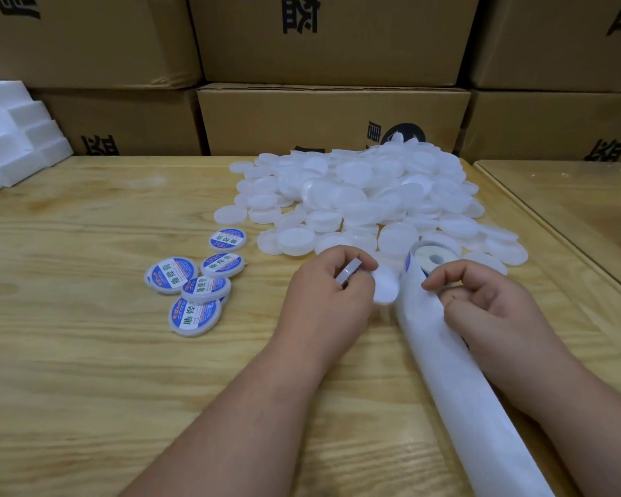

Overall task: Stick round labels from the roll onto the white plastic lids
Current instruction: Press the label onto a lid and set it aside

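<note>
The left hand (332, 294) curls round a white plastic lid (348, 274), held on edge between thumb and fingers so that only its rim shows. Just beside that hand, another bare lid (386, 285) lies flat on the wooden table (87, 371). The right hand (488, 303) has its thumb and forefinger pinched together on the white backing strip (441, 349) (whether a label is caught between them cannot be told), and the strip runs from the label roll (431, 259) back toward the person, passing under that hand. The roll stands at the near edge of a heap of unlabelled lids (366, 199). Well to the left of the hands, five labelled lids (194, 281) sit in a loose cluster, some overlapping, their blue and white labels facing up. Behind the table are stacked cardboard boxes (332, 120), and white foam blocks (15, 138) lie at the far left.
</note>
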A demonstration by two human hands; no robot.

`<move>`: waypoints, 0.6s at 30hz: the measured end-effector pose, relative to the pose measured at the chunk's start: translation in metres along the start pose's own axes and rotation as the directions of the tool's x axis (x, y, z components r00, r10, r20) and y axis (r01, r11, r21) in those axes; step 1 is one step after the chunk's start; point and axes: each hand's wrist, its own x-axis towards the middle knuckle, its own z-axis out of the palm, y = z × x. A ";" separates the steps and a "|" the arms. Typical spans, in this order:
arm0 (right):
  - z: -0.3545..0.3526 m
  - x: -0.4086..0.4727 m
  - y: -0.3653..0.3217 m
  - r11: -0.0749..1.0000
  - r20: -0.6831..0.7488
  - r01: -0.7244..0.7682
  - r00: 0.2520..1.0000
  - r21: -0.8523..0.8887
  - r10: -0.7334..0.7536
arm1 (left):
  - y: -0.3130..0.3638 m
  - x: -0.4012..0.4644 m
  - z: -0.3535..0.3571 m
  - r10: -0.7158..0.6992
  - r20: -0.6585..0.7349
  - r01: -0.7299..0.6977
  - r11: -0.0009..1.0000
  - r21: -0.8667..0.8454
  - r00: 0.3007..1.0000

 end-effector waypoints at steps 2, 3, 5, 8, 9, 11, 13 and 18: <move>0.001 0.000 0.000 1.000 -0.011 -0.005 1.000 0.006 0.005 | 0.002 0.000 -0.001 -0.025 -0.025 0.023 0.999 -0.046 0.999; 0.002 0.000 0.001 1.000 -0.014 0.005 1.000 0.008 -0.005 | 0.003 0.000 -0.001 -0.036 -0.028 0.034 0.997 -0.072 0.999; 0.003 0.000 0.002 0.999 -0.019 0.049 0.999 0.012 -0.049 | 0.004 0.000 -0.002 -0.044 -0.012 0.042 0.994 -0.101 0.999; 0.006 -0.001 0.002 0.989 -0.035 0.140 0.990 0.047 -0.138 | 0.005 -0.002 -0.003 -0.017 0.060 0.023 0.995 -0.099 0.998; 0.007 -0.001 0.002 0.984 -0.025 0.170 0.985 0.055 -0.169 | 0.005 -0.002 -0.003 -0.011 0.083 0.019 0.995 -0.099 0.996; 0.009 -0.001 0.003 0.975 -0.003 0.217 0.976 0.042 -0.217 | 0.005 -0.003 -0.003 0.002 0.118 0.010 0.995 -0.099 0.993; 0.010 -0.001 0.004 0.970 -0.009 0.243 0.970 0.016 -0.243 | 0.005 -0.003 -0.002 0.013 0.138 0.000 0.996 -0.090 0.990; 0.009 0.000 0.004 0.966 -0.052 0.254 0.965 -0.043 -0.256 | 0.002 -0.001 -0.003 0.040 0.179 -0.021 0.994 -0.107 0.983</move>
